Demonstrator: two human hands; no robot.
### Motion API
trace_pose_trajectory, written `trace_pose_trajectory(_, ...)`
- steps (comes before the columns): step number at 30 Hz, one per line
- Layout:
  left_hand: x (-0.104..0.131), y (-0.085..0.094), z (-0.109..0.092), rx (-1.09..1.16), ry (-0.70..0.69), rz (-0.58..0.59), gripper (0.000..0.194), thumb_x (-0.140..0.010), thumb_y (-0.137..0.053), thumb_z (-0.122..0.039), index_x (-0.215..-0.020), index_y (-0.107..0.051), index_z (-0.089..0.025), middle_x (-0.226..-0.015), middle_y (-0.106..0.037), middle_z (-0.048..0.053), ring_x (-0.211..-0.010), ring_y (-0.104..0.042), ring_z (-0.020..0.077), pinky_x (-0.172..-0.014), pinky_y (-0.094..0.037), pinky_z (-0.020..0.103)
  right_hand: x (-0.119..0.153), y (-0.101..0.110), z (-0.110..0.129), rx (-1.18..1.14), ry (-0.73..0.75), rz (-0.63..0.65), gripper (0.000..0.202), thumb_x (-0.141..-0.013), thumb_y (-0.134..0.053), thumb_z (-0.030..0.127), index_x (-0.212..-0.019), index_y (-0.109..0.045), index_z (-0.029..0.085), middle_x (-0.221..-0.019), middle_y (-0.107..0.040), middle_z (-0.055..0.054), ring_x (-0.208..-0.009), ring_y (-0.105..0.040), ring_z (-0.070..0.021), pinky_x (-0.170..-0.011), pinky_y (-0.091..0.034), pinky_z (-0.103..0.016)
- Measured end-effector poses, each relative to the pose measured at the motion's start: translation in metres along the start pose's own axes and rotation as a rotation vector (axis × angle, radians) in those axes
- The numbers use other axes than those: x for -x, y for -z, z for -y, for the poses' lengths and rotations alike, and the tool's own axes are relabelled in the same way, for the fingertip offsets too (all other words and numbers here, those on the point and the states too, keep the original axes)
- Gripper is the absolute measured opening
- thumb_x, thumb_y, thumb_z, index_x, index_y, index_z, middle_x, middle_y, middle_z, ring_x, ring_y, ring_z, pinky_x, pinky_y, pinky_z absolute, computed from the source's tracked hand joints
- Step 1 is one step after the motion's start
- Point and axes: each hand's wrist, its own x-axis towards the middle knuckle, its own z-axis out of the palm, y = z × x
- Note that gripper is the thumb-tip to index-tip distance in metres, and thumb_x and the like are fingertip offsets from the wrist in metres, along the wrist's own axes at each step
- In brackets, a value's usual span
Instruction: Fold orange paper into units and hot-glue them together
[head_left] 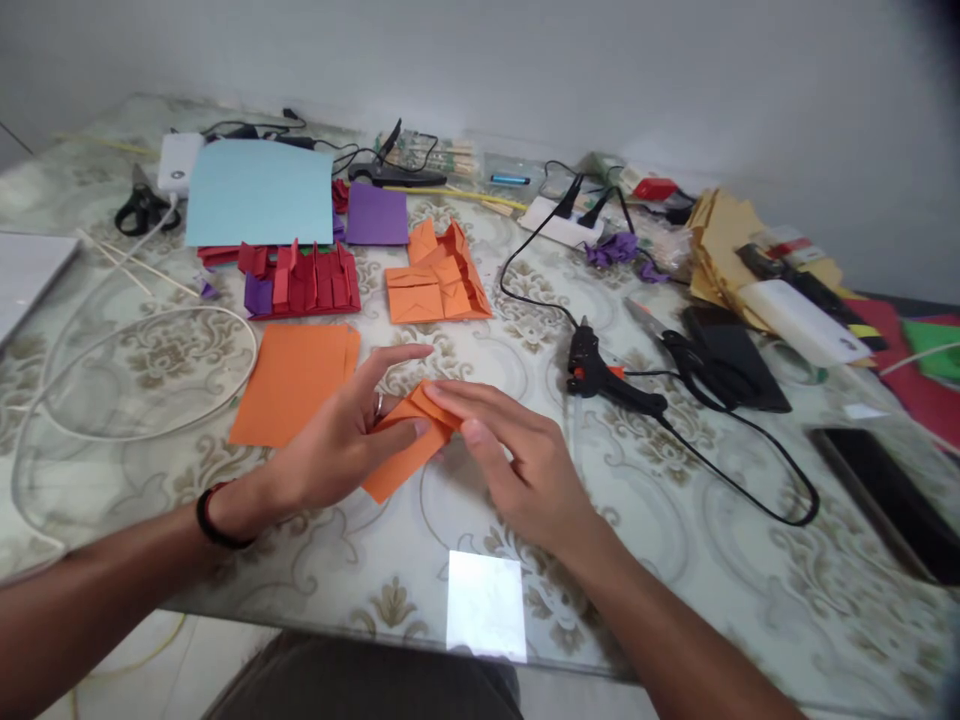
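Observation:
Between my hands, just above the table, is a partly folded sheet of orange paper. My left hand grips it with the thumb on top and the index finger stretched out; a ring and a dark wristband show on that side. The fingers of my right hand pinch the paper's far right corner, where a fold shows. A small stack of flat orange paper lies beside my left hand. Farther back are folded orange paper pieces and folded red paper pieces.
A black glue gun with its cord lies to the right, near black-handled scissors and a dark phone. At the back are a light blue sheet, purple paper and a power strip. A white cable loops at left.

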Motion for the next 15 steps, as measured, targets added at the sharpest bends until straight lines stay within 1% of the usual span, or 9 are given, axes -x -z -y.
trace_pose_trajectory(2, 0.002, 0.001, -0.003, -0.1, 0.0, -0.009, 0.055, -0.101, -0.061, -0.023, -0.151, -0.038, -0.026, -0.061, -0.028, -0.011, -0.049, -0.024, 0.0078, -0.042, -0.02, 0.02, 0.0, 0.001, 0.001, -0.076, -0.102, -0.005, 0.03, -0.104, -0.055, 0.019, -0.126, -0.075, 0.024, -0.128, -0.075, -0.008, -0.122, -0.068, -0.0195, -0.108, -0.055, -0.04)
trace_pose_trajectory(4, 0.003, 0.002, -0.006, -0.204, -0.029, 0.01, 0.056, -0.101, -0.06, -0.022, -0.152, -0.038, -0.027, -0.063, -0.028, -0.011, -0.051, -0.025, 0.0086, -0.044, -0.021, 0.02, -0.001, 0.002, 0.002, -0.173, -0.208, 0.001, 0.023, -0.101, -0.062, 0.021, -0.116, -0.078, 0.027, -0.124, -0.076, -0.006, -0.118, -0.07, -0.0199, -0.1, -0.058, -0.038)
trace_pose_trajectory(7, 0.004, 0.005, -0.008, -0.32, -0.094, 0.08, 0.057, -0.101, -0.059, -0.022, -0.153, -0.039, -0.026, -0.067, -0.033, -0.009, -0.054, -0.028, 0.0094, -0.048, -0.025, 0.022, -0.002, 0.004, 0.002, -0.297, -0.328, 0.011, 0.01, -0.095, -0.071, 0.023, -0.1, -0.079, 0.026, -0.115, -0.074, -0.005, -0.109, -0.07, -0.0207, -0.089, -0.059, -0.036)
trace_pose_trajectory(8, 0.004, 0.007, -0.009, -0.343, -0.105, 0.106, 0.057, -0.1, -0.059, -0.022, -0.153, -0.039, -0.025, -0.068, -0.036, -0.009, -0.055, -0.028, 0.0094, -0.048, -0.026, 0.022, -0.002, 0.005, 0.003, -0.322, -0.357, 0.014, 0.01, -0.093, -0.073, 0.023, -0.101, -0.077, 0.026, -0.11, -0.073, -0.005, -0.103, -0.07, -0.02, -0.086, -0.059, -0.035)
trace_pose_trajectory(10, 0.004, 0.01, -0.01, -0.363, -0.11, 0.153, 0.058, -0.1, -0.059, -0.021, -0.154, -0.038, -0.026, -0.072, -0.044, -0.007, -0.056, -0.031, 0.0092, -0.049, -0.029, 0.021, -0.002, 0.007, 0.003, -0.354, -0.404, 0.047, 0.021, -0.09, -0.075, 0.023, -0.111, -0.074, 0.027, -0.1, -0.07, -0.002, -0.09, -0.068, -0.0175, -0.082, -0.058, -0.034)
trace_pose_trajectory(12, 0.004, 0.012, -0.011, -0.364, -0.093, 0.198, 0.06, -0.1, -0.058, -0.02, -0.156, -0.036, -0.028, -0.078, -0.052, -0.005, -0.057, -0.035, 0.009, -0.051, -0.032, 0.02, -0.001, 0.008, 0.004, -0.373, -0.426, 0.099, 0.031, -0.09, -0.075, 0.023, -0.12, -0.072, 0.029, -0.093, -0.066, 0.0, -0.082, -0.064, -0.0152, -0.079, -0.057, -0.032)
trace_pose_trajectory(14, 0.003, 0.013, -0.012, -0.36, -0.08, 0.235, 0.062, -0.099, -0.06, -0.021, -0.157, -0.037, -0.027, -0.082, -0.058, -0.004, -0.059, -0.039, 0.0091, -0.052, -0.034, 0.02, -0.001, 0.01, 0.005, -0.379, -0.429, 0.143, 0.028, -0.092, -0.074, 0.024, -0.119, -0.072, 0.029, -0.089, -0.062, 0.002, -0.081, -0.062, -0.014, -0.077, -0.056, -0.03)
trace_pose_trajectory(15, 0.004, 0.014, -0.012, -0.337, -0.075, 0.221, 0.062, -0.098, -0.062, -0.022, -0.156, -0.04, -0.026, -0.082, -0.059, -0.004, -0.059, -0.04, 0.0094, -0.053, -0.035, 0.02, -0.001, 0.01, 0.005, -0.385, -0.437, 0.158, 0.024, -0.093, -0.073, 0.025, -0.116, -0.072, 0.029, -0.088, -0.061, 0.002, -0.08, -0.061, -0.0135, -0.075, -0.055, -0.029)
